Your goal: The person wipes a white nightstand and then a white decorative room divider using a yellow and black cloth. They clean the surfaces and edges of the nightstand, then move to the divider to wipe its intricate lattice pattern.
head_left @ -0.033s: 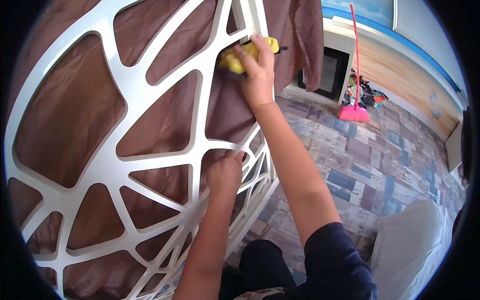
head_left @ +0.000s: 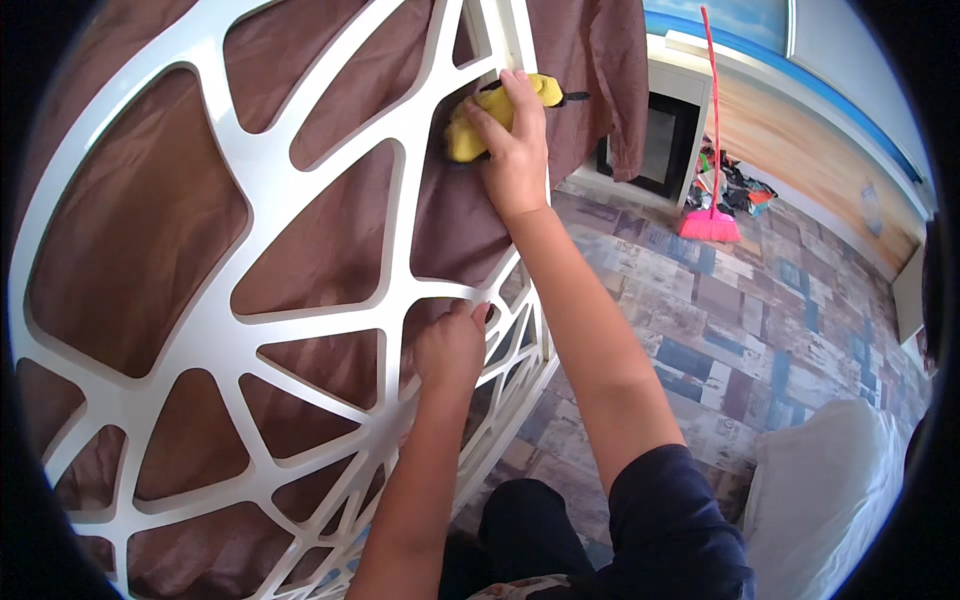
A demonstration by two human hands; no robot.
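A white lattice panel (head_left: 268, 185) with curved openings fills the left and middle of the view. My right hand (head_left: 516, 172) is at its upper right edge, closed round a yellow cloth (head_left: 466, 136) that lies against the frame. Something dark, perhaps a strap, sticks out from the cloth's right end. Lower down, my left hand (head_left: 447, 345) grips a thin strut of the panel, its fingers partly hidden behind it. Brown fabric (head_left: 130, 230) hangs behind the openings.
To the right, a pink broom (head_left: 710, 227) stands upright beside a heap of mixed scraps (head_left: 745, 188). A pale cabinet with a dark-framed front (head_left: 655, 140) is near it. A white-covered piece (head_left: 825, 490) is at lower right, on the patchwork-patterned floor (head_left: 690, 320).
The fingers of my right hand and the yellow cloth have shifted slightly at the panel's edge. My left hand keeps its place on the strut.
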